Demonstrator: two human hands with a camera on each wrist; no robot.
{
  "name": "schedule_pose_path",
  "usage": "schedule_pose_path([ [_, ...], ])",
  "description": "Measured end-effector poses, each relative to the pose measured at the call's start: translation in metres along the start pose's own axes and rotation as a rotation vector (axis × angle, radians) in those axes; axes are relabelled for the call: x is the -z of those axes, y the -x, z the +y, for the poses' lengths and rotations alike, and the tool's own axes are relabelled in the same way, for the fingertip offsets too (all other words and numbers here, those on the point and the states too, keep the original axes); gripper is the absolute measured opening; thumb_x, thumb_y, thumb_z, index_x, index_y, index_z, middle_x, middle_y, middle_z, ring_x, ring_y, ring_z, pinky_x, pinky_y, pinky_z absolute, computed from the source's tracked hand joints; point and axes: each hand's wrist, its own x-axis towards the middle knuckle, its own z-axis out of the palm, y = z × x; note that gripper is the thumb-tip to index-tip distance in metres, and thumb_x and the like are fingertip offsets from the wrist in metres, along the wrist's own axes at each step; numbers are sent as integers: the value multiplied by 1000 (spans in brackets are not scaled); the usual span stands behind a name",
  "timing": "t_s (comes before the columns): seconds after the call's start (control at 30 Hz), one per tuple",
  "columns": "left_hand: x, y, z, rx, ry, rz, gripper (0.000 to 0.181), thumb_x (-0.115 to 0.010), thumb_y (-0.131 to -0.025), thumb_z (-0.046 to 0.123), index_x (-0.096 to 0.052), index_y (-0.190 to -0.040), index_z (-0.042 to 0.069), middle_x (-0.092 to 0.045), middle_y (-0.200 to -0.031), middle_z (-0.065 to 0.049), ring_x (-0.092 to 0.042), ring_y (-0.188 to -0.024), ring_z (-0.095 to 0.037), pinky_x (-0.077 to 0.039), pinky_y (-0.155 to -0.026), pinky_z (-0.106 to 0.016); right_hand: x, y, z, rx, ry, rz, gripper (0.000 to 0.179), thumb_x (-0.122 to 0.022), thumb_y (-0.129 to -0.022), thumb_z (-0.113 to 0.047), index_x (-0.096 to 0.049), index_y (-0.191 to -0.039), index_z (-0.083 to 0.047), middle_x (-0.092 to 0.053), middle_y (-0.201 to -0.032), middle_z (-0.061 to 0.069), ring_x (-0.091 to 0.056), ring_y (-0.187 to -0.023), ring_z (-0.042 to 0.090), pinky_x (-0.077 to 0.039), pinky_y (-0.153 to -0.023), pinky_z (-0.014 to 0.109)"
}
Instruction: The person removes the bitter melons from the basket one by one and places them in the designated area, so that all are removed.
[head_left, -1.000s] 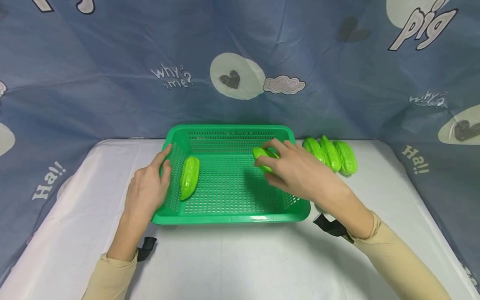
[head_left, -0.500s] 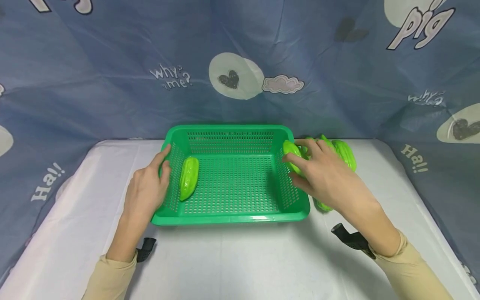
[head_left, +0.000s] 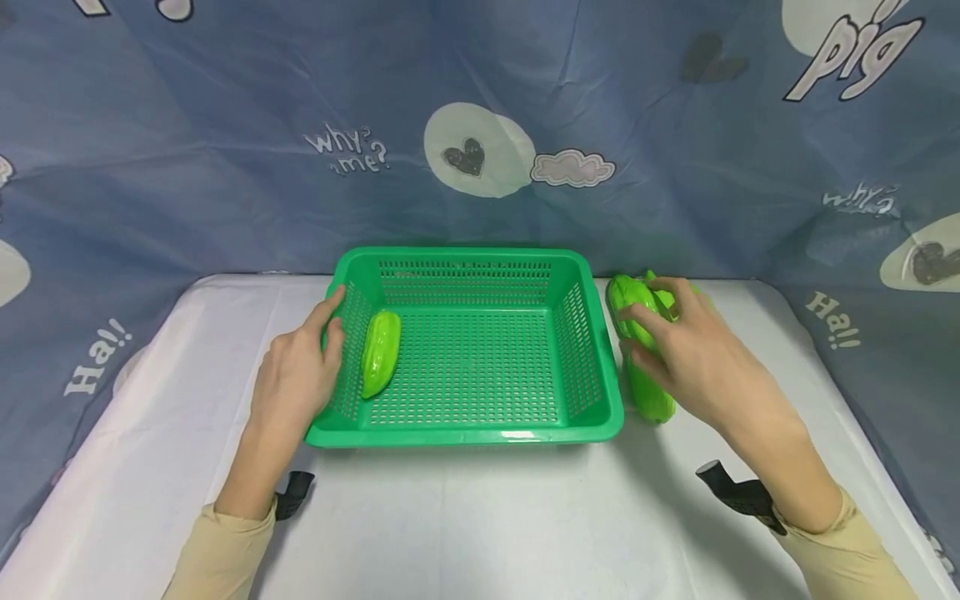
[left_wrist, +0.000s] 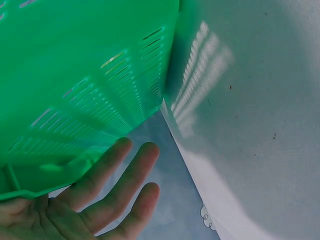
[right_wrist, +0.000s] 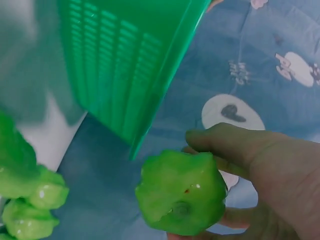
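Observation:
A green plastic basket (head_left: 465, 436) stands on the white-covered table, with one bright green bitter melon (head_left: 381, 354) lying inside at its left end. My left hand (head_left: 292, 371) rests on the basket's left rim; in the left wrist view its fingers (left_wrist: 122, 192) stretch out beside the outer wall. Right of the basket, my right hand (head_left: 708, 367) holds another bitter melon (head_left: 632, 293) between thumb and fingers, above the other melons. In the right wrist view the held melon's rounded end faces the camera. My right hand partly hides the melons beneath it.
More bitter melons lie right of the basket, one bitter melon (head_left: 654, 402) towards the front and others behind my fingers. Several show at the left of the right wrist view. A blue printed cloth (head_left: 480, 217) hangs directly behind the table.
My right hand has carried its bitter melon from over the basket's right part, across the right rim, to the melons outside. My left hand has stayed at the left rim.

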Motion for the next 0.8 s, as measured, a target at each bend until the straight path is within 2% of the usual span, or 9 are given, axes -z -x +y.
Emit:
schedule_pose_path([
  [0.27,0,0,0,-6,3,7,51,-36,-118,33,-43,-167,22,-44,-49,-6,-35,-41,-19,-33,-41,-35,-3,18,18,-58,24,-11,29,-81,-92,-3,-76,-119,-11,-57,-136,34,-62,-106,57,-51,-82,62],
  [0.47,-1,0,0,-2,5,5,51,-36,-118,34,-43,-167,23,-45,-50,-6,-36,-41,-19,-33,-40,-35,-4,33,30,-142,117,-60,29,-78,-92,-9,-76,-120,-17,-59,-136,32,-64,-97,59,-45,-75,68],
  [0.6,-1,1,-1,-1,7,3,51,-36,-118,34,-42,-168,23,-44,-50,-6,-36,-40,-19,-33,-40,-35,-7,40,38,-160,127,-90,30,-77,-93,-10,-75,-121,-21,-59,-137,31,-65,-95,57,-45,-77,70],
  [0.8,0,0,0,-2,8,9,51,-37,-117,33,-43,-167,23,-48,-51,-7,-39,-42,-20,-34,-41,-35,-13,50,50,-146,105,-94,34,-78,-93,-11,-73,-126,-21,-62,-129,32,-66,-85,53,-47,-64,62],
])
